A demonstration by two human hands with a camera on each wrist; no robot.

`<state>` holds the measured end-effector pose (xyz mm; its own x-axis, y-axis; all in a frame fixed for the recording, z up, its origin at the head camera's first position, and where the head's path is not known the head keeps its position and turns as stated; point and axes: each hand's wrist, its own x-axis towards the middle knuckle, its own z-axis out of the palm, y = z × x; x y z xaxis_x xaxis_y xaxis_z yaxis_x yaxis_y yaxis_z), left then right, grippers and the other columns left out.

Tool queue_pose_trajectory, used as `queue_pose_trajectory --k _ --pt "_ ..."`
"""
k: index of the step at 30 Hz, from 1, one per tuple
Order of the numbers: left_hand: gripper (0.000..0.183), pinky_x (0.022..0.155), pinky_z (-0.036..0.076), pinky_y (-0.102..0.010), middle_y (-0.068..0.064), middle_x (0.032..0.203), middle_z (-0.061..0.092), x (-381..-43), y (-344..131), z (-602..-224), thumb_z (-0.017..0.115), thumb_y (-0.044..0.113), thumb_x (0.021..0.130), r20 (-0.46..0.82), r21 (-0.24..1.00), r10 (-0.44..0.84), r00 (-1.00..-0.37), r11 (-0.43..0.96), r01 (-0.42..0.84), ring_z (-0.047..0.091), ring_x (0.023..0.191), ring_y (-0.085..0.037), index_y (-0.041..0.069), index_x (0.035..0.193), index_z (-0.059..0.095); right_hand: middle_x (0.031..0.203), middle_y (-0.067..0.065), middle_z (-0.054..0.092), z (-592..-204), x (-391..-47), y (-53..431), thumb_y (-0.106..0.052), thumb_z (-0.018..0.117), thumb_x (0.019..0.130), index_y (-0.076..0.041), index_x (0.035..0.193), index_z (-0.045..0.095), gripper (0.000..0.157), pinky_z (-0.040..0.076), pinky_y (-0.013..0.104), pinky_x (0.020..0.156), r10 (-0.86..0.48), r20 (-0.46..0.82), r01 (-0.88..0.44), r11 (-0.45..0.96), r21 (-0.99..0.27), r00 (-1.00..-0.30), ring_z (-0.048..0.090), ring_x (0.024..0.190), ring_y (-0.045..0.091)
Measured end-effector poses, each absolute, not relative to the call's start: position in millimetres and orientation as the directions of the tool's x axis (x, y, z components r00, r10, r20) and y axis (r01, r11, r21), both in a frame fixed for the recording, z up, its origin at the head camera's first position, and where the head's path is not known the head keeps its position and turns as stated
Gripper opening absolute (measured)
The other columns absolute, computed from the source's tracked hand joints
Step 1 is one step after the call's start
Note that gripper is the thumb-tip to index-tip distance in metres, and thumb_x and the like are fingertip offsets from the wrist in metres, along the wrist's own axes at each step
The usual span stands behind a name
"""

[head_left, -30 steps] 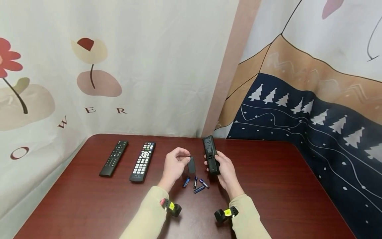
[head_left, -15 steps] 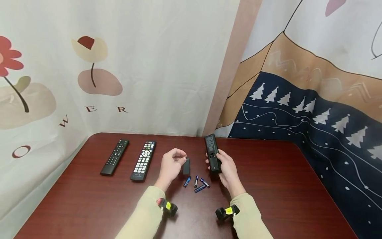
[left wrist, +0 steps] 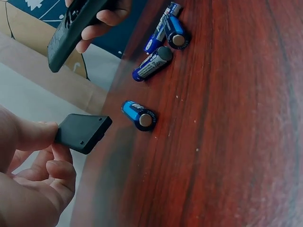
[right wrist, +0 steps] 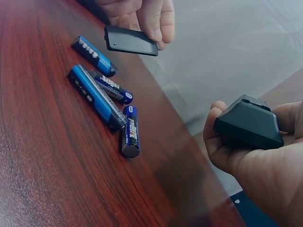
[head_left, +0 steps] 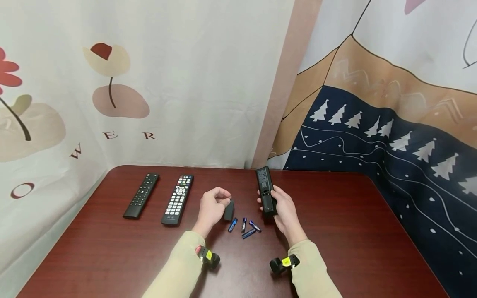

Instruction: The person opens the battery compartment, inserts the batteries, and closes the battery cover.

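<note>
Between thumb and fingers, my left hand pinches a small black battery cover by one end, above the table. My right hand grips a black remote control, its back turned up and its battery compartment uncovered. Whether anything lies inside the compartment is too small to tell. Several blue batteries lie loose on the table between the hands, nearer the person than the cover. In the right wrist view, the remote's end faces the camera and hides its back.
Two more remotes lie face up at the left of the brown table: a slim black remote and a remote with white buttons. Behind the table's far edge hangs a printed curtain.
My left hand has moved a little to the left with the battery cover, away from the remote, and the cover has tilted. The right hand keeps its grip on the remote, nearly still.
</note>
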<state>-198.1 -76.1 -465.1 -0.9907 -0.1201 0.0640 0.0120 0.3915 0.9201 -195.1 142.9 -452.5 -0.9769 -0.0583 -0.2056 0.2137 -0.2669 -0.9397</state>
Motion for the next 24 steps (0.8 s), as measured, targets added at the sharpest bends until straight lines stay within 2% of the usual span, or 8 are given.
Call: queue_pose_trajectory --k 6,24 --pt "0.01 0.068 0.051 -0.03 -0.007 0.091 0.074 -199.8 -78.2 -467.1 0.073 -0.002 0.091 0.058 0.907 -0.122 -0.991 0.421 0.001 0.065 0.076 -0.017 0.008 0.092 0.074 0.14 0.027 0.058 -453.5 -195.9 142.8 -0.015 0.031 0.111 -0.004 0.153 0.043 0.045 0.057 0.032 0.079 -0.05 -0.208 0.214 -0.265 -0.94 -0.977 0.069 0.105 0.027" --pt "0.013 0.067 0.052 -0.03 -0.006 0.086 0.075 -203.9 -79.0 -471.1 0.072 -0.005 0.089 0.029 0.876 -0.091 -0.995 0.483 -0.019 0.07 0.076 -0.016 0.007 0.089 0.073 0.14 0.029 0.058 -452.9 -195.5 144.8 -0.013 0.03 0.111 -0.002 0.153 0.042 0.045 0.056 0.033 0.079 -0.044 -0.205 0.209 -0.251 -0.945 -0.978 0.069 0.1 0.022"
